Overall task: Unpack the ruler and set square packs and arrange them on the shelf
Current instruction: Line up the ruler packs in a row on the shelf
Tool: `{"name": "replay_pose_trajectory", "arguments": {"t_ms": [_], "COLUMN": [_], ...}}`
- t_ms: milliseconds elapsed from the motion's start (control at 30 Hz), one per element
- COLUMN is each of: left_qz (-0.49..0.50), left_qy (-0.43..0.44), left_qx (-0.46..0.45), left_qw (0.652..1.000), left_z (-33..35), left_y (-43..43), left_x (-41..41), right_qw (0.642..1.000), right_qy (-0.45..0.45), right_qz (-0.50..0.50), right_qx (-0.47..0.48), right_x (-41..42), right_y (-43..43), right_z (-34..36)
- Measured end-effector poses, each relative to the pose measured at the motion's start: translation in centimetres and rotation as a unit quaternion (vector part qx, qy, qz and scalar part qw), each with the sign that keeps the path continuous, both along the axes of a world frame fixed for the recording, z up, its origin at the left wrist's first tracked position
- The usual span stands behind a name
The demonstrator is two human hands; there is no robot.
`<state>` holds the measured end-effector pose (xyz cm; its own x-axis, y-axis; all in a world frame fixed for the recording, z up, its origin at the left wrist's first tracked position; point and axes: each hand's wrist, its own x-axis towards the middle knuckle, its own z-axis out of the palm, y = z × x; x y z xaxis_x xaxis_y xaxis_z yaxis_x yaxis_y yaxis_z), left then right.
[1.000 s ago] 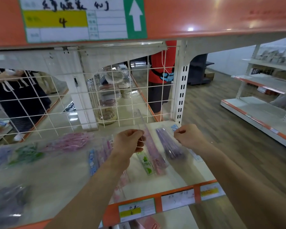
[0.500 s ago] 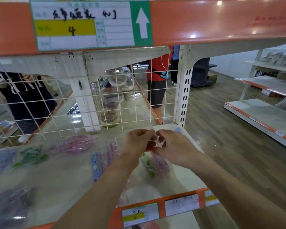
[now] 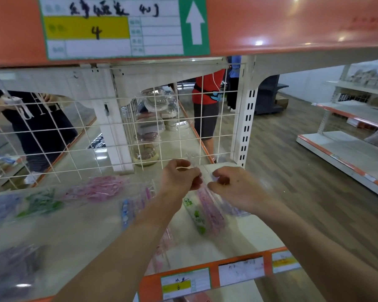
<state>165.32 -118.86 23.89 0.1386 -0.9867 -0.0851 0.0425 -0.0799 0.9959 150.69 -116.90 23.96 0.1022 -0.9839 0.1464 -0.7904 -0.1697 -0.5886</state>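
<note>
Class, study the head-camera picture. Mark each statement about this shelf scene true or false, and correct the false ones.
1. The left hand and the right hand both pinch a clear pack over the shelf. True.
2. The arrow on the green label points down. False: the white arrow points up.
3. A wire grid stands at the back of the shelf. True.
4. The yellow part of the upper label bears a 7. False: the yellow field bears a 4.
5. A pink pack lies on the shelf to the left of the hands. True.
</note>
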Motion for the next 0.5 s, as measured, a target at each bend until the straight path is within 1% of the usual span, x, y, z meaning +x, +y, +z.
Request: {"name": "replay_pose_trajectory", "arguments": {"t_ms": [100,167,233,300,367,433,500], "left_qz": [-0.010,-0.029,-0.058,-0.080,-0.087,-0.088,-0.088], "left_qy": [-0.016,-0.028,-0.062,-0.109,-0.158,-0.204,-0.228], "left_qx": [0.004,0.015,0.029,0.032,0.031,0.035,0.043], "left_qw": [1.000,0.999,0.996,0.990,0.983,0.974,0.969], "left_z": [0.1,0.1,0.2,0.2,-0.1,-0.4,-0.5], "left_y": [-0.2,-0.3,-0.4,-0.5,-0.8,-1.0,-1.0], "left_x": [-0.8,-1.1,-1.2,-0.7,0.3,1.5,2.6], "right_qw": [0.992,0.984,0.984,0.983,0.977,0.970,0.966], "right_qy": [0.117,0.167,0.172,0.172,0.196,0.220,0.233], "right_qz": [-0.030,-0.037,-0.044,-0.065,-0.080,-0.073,-0.068], "right_qx": [-0.025,-0.042,-0.034,-0.005,0.031,0.067,0.084], "right_x": [0.2,0.0,-0.6,-1.8,-3.0,-3.4,-3.3], "right_y": [-0.2,-0.6,-1.2,-1.9,-2.6,-3.1,-3.6], "right_z": [0.5,0.5,0.8,1.2,1.2,0.6,-0.3]}}
